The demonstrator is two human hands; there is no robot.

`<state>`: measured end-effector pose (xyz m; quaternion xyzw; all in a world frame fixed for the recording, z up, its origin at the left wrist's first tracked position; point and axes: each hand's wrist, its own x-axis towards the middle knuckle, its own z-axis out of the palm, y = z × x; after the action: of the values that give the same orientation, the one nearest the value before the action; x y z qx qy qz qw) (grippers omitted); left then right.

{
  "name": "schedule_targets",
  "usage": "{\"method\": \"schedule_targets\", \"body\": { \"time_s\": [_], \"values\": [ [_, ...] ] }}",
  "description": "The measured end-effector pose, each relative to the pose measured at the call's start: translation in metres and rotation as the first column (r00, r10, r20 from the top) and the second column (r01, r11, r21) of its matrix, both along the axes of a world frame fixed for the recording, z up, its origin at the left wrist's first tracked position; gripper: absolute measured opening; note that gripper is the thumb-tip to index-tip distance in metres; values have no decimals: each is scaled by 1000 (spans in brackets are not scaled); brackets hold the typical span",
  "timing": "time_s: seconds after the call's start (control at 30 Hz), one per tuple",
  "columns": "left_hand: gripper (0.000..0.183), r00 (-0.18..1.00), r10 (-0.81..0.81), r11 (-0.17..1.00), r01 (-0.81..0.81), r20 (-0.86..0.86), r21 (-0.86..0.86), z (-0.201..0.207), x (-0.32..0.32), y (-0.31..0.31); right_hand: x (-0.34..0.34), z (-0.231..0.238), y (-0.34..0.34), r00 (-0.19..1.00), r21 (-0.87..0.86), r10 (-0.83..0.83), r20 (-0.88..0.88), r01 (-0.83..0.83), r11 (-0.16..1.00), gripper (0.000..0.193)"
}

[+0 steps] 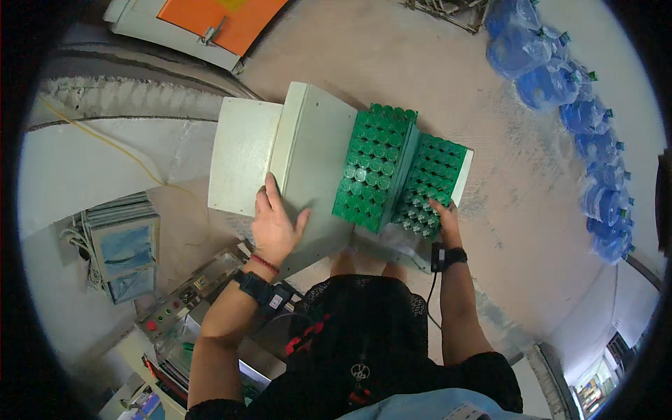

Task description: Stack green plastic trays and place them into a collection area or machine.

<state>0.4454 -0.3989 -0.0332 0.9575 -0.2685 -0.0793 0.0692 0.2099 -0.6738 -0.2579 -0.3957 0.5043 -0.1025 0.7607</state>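
Note:
A pale grey metal box-like machine [308,140] stands in front of me, with a lower panel [245,154] on its left. My left hand [276,227] lies on its left part, palm down with fingers spread, holding nothing. On the right are two blocks of green, round, scalloped pieces in rows: a higher block [374,164] and a lower block [434,171] beside it. At the lower block's near right corner is my right hand [449,222], thumb over the green pieces and fingers bent around the edge. Its other fingers are partly hidden.
Bagged blue water bottles [549,80] line the right wall. An orange-doored cabinet [217,24] stands at far left. A control panel with buttons [171,308] is at lower left, near a leaning framed unit with cables [126,252]. A yellow cable [115,147] crosses the left wall.

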Motion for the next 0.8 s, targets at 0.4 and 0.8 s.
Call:
{"method": "schedule_targets", "body": {
  "time_s": [0.4,0.8],
  "values": [
    [97,1000,24,1000,-24,-1,14,2,-3,-1,-11,24,-5,726,-525,188,-661,-627,575,76],
    [94,999,36,999,-36,14,3,7,-3,4,-10,102,30,745,-499,531,-404,-666,554,46]
  ]
}}
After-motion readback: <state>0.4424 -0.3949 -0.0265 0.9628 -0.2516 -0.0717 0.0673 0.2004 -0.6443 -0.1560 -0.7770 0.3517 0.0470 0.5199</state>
